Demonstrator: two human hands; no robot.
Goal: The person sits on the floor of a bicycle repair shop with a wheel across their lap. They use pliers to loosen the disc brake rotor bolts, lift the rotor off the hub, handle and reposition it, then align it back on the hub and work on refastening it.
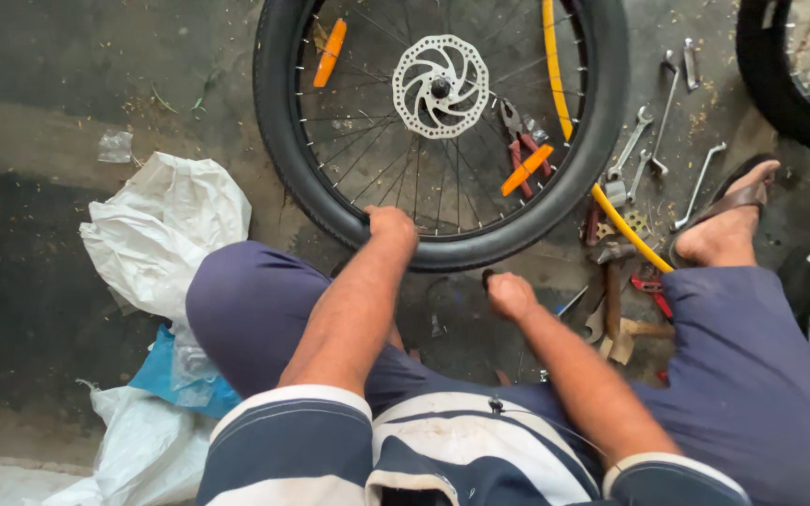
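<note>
Hands: two in play, both down at the near edge of the wheel.
Left hand [392, 225]: fingers curled over the tyre [442, 251] at its nearest point, gripping the rubber.
Right hand [510, 294]: closed in a fist just short of the tyre, something small and dark poking from the top; I cannot tell what it is.
Wheel [441, 122]: one, lying flat on the floor [39, 112] between the knees, brake disc [441, 86] facing up.
Progress: tyre looks seated around the whole visible rim, no bead hanging loose; I'd judge the work is at the checking or finishing end, though the far rim is cut off by the frame.
Reflectors: two orange ones in the spokes [330, 52] [528, 170].
Red-handled pliers [520, 150]: one pair, resting on the spokes.
Yellow hose [622, 225]: one, running across the wheel.
Spanners [632, 141]: about five scattered to the right.
Hammer [613, 290]: one, by the right knee.
White sacks [166, 225]: two on the left, blue bag [163, 373] between them.
Other tyres [794, 84]: two at the right edge.
</note>
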